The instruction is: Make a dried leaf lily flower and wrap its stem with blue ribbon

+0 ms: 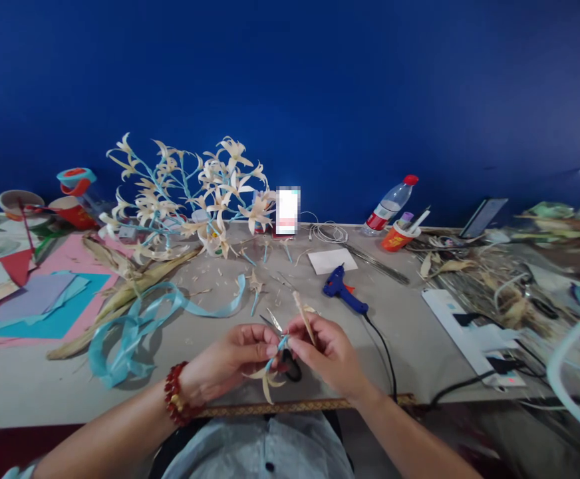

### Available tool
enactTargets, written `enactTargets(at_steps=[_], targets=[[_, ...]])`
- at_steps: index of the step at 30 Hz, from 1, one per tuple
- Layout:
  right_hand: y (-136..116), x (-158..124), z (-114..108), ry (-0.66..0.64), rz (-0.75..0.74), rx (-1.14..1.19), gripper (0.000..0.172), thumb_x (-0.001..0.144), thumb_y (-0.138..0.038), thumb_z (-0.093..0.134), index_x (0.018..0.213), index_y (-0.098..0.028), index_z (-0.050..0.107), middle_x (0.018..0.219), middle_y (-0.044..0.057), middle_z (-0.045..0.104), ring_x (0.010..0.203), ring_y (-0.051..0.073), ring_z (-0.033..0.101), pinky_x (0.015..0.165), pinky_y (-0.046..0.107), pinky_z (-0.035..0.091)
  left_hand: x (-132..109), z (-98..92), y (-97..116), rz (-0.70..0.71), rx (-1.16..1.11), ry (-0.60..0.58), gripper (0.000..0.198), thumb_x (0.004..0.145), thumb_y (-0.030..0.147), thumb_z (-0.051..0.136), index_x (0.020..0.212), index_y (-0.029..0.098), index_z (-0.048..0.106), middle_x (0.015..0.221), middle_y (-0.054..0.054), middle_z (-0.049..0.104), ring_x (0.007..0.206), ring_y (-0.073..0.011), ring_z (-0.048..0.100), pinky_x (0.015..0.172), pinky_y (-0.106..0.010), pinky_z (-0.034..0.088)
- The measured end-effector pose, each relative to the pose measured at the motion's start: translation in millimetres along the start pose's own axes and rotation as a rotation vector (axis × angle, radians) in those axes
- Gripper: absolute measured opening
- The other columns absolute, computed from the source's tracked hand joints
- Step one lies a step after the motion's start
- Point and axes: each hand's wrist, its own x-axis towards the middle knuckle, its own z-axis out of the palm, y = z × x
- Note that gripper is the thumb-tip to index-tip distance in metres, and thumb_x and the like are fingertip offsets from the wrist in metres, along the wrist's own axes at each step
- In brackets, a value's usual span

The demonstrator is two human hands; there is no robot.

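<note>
My left hand (243,352), with a red bead bracelet at the wrist, pinches the blue-wrapped stem of a small cream flower (269,384). The flower hangs petals down below my fingers. Against the same stem, the thumb and fingertips of my right hand (332,352) are closed. A thin tan stick-like piece (303,314) stands up between the right hand's fingers; its kind is unclear. Scissors (291,366) with black handles lie on the table beneath my hands, partly hidden. Loose pale blue ribbon (170,303) curls to the left.
A branch of cream flowers (190,193) stands at the back left. To the right are a blue glue gun (346,291) with its cord, a white power strip (462,336), a bottle (390,206) and a red pen cup (397,236). Colored paper (50,306) lies left.
</note>
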Motion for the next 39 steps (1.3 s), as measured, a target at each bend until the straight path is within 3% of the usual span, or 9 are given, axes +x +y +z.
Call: enactTargets(at_steps=[4, 11, 24, 34, 39], targets=[[-3.1, -3.5, 0.3, 0.073, -0.098, -0.177, 0.012, 0.083, -0.027, 0.064, 0.092, -0.020, 0.065, 0.075, 0.001, 0.063, 0.062, 0.014, 0.056, 0.055, 0.023, 0.044, 0.4, 1.7, 1.0, 0.000, -0.003, 0.015, 0.023, 0.069, 0.028, 0.084, 0.076, 0.012, 0.069, 0.069, -0.003, 0.068, 0.064, -0.0115, 0.061, 0.060, -0.019, 0.040], [-3.3, -4.0, 0.3, 0.106, -0.161, -0.341, 0.014, 0.079, -0.021, 0.063, 0.092, -0.022, 0.059, 0.067, -0.004, 0.058, 0.045, 0.008, 0.037, 0.043, 0.020, 0.031, 0.4, 3.9, 1.3, 0.003, -0.018, 0.006, 0.021, 0.070, 0.026, 0.084, 0.075, 0.011, 0.070, 0.070, -0.004, 0.069, 0.067, -0.0110, 0.062, 0.061, -0.017, 0.040], [-5.4, -4.5, 3.0, 0.072, -0.143, -0.392, 0.026, 0.075, -0.021, 0.069, 0.092, -0.024, 0.050, 0.071, -0.005, 0.060, 0.045, 0.006, 0.037, 0.042, 0.018, 0.029, -0.1, 4.1, 2.4, -0.020, -0.011, 0.040, 0.024, 0.068, 0.027, 0.085, 0.076, 0.012, 0.069, 0.069, -0.003, 0.070, 0.066, -0.0105, 0.060, 0.063, -0.019, 0.039], [-5.8, -7.0, 6.1, 0.130, -0.174, -0.346, 0.037, 0.073, -0.015, 0.067, 0.102, -0.026, 0.047, 0.074, -0.007, 0.058, 0.046, 0.006, 0.036, 0.042, 0.016, 0.032, 0.9, -0.4, 0.8, -0.036, -0.024, 0.016, 0.023, 0.069, 0.027, 0.084, 0.076, 0.011, 0.069, 0.069, -0.005, 0.069, 0.057, -0.0075, 0.054, 0.048, -0.017, 0.024], [-8.0, -8.1, 7.9, 0.111, -0.145, -0.288, 0.038, 0.072, -0.017, 0.070, 0.102, -0.025, 0.047, 0.074, -0.006, 0.056, 0.046, 0.005, 0.035, 0.041, 0.015, 0.030, -0.1, -2.3, -0.8, -0.025, -0.040, -0.005, 0.020, 0.071, 0.026, 0.082, 0.076, 0.012, 0.068, 0.069, -0.004, 0.067, 0.059, -0.0087, 0.055, 0.053, -0.019, 0.031]])
